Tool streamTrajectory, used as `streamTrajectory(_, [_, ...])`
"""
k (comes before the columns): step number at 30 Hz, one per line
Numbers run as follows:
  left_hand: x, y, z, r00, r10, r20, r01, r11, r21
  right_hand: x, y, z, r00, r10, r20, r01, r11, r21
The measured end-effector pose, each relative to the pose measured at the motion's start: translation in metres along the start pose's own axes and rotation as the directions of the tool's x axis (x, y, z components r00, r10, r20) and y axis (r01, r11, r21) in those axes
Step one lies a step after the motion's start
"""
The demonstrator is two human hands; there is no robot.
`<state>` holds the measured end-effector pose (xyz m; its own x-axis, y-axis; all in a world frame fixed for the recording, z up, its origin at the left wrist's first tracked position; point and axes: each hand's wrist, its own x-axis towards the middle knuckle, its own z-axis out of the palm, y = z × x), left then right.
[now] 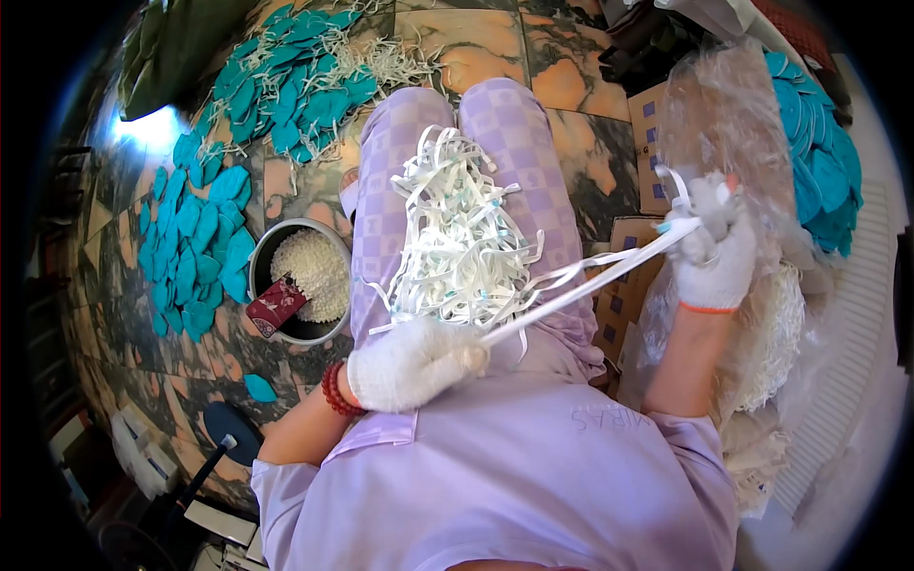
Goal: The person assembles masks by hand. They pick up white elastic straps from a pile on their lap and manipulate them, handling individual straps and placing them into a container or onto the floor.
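The person stretches a bundle of white strips (581, 285) taut between both gloved hands; judging by this, even tension keeps the ends aligned. The left hand (414, 364) is fisted around one end over the lap, below the strip pile (457, 238). The right hand (714, 243), raised toward two o'clock, pinches the other end beside the plastic bag (724, 105).

A big clear plastic bag (733, 114) stands at the right, just behind the gloved right hand (714, 252). Brown cardboard boxes (628, 285) with purple squares sit under the bag, to its left. A small dark red packet (276, 305) lies in the metal pot (262, 252), far left of the bag.
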<state>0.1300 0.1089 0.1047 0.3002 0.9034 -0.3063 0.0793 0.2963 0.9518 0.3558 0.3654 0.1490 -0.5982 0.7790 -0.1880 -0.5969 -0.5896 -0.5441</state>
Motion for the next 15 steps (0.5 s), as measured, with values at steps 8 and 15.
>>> streamTrajectory(8, [-0.013,-0.002,-0.001,0.991,-0.13,0.041,0.134,0.984,-0.122,0.02,-0.049,-0.029,0.951,-0.145,-0.272,0.074,0.964,-0.256])
streamTrajectory(15, [-0.03,-0.006,0.0,0.974,-0.216,0.074,0.226,0.959,-0.169,0.043,-0.089,-0.086,0.95,-0.183,-0.255,0.133,0.971,-0.201])
